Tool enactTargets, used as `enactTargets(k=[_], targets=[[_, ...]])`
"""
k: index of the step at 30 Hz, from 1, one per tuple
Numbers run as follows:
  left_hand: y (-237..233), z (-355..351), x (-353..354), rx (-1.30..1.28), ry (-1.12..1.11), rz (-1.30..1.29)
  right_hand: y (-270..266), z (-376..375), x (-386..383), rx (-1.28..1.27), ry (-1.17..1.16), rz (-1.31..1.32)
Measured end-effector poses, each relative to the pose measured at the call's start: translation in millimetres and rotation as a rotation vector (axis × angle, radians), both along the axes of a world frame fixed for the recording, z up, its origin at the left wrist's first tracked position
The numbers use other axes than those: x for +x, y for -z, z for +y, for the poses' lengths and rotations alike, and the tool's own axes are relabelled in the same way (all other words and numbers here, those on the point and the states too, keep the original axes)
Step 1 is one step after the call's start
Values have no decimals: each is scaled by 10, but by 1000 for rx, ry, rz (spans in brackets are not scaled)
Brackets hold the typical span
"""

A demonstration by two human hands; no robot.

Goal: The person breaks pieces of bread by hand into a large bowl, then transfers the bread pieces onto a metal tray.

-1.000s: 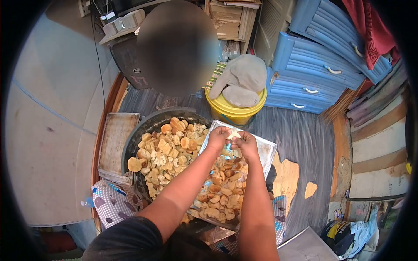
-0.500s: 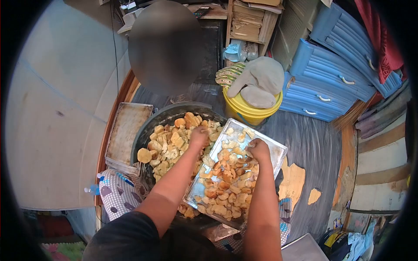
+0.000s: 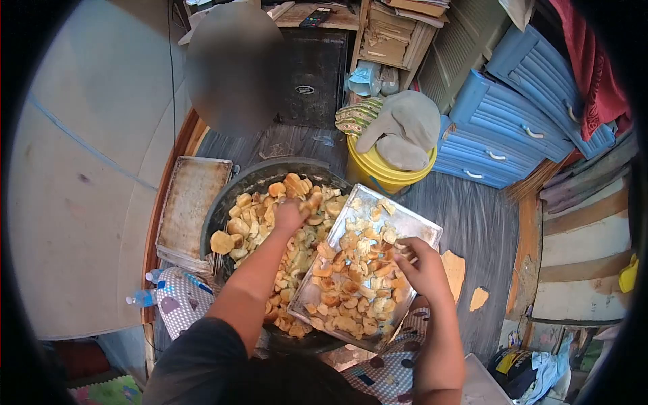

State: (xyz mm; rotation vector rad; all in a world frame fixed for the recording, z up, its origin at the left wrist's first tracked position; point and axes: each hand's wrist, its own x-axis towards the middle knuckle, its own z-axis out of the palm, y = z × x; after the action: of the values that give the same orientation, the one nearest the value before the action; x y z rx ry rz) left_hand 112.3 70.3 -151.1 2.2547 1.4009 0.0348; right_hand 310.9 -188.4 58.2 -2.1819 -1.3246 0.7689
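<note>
A large dark round tub [image 3: 214,196] is filled with torn and whole pieces of bread [image 3: 295,251]. My left hand [image 3: 290,216] is down among them, its fingers curled on a piece of bread and partly hidden. A metal baking tray [image 3: 418,228] rests tilted across the tub's right side, covered with browned and pale bread pieces [image 3: 351,287]. Over the tray's right edge is my right hand [image 3: 424,266], thumb and fingers bent around a small piece of bread [image 3: 403,248].
Another worn tray [image 3: 192,202] lies left of the tub. Behind stands a yellow bucket [image 3: 385,177] with a grey cloth [image 3: 405,128] on its lid. Blue drawers [image 3: 499,128] are at the right. A person with a blurred head [image 3: 236,67] is opposite.
My left hand has moved left and slightly forward within the tub. My right hand has shifted right and towards me, its fingers less tightly curled. The view has shifted a little.
</note>
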Motion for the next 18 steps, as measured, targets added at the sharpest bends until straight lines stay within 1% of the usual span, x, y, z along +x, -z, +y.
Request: enactTargets(k=[1, 2, 3, 4, 5, 6, 7, 8, 9, 10, 12, 13, 14, 16, 17, 18], targets=[[-77, -56, -42, 164, -78, -196, 113, -90, 94, -14, 7, -50], [-155, -125, -73, 159, -76, -182, 216, -196, 159, -34, 20, -88], [-281, -185, -59, -15, -133, -450, 241, -181, 258, -20, 26, 18], [-436, -283, -31, -195, -192, -715, 235, -126, 284, 11, 113, 152], [-665, -445, 15, -334, -82, -744, 279, -78, 266, 147, 72, 98], [-798, -660, 102, -267, -8, -704, 345, -40, 210, 280, 30, 40], [-996, -874, 191, -358, 159, -768, 374, -2, 111, 272, 43, 313], [-1206, -1118, 303, -405, 189, -739, 407, 31, 26, 264, 56, 583], [-1309, -1266, 404, -538, 235, -689, 488, 50, 14, 271, 9, 668], [-1282, -1377, 484, -541, 244, -685, 596, 54, 123, 275, 18, 668], [-1155, -1549, 593, -551, 185, -846, 771, 14, 450, 240, 331, 877], [-1088, -1596, 630, -545, 204, -827, 749, -35, 553, 294, 377, 925], [-1032, -1655, 663, -546, 220, -826, 740, -89, 558, 306, 387, 921], [-1046, -1777, 744, -580, 217, -830, 648, -186, 444, 357, 127, 576], [-1107, -1836, 755, -767, 139, -809, 638, -224, 368, 338, 92, 467], [-1049, -1892, 758, -675, 207, -889, 612, -247, 367, 249, 84, 415]])
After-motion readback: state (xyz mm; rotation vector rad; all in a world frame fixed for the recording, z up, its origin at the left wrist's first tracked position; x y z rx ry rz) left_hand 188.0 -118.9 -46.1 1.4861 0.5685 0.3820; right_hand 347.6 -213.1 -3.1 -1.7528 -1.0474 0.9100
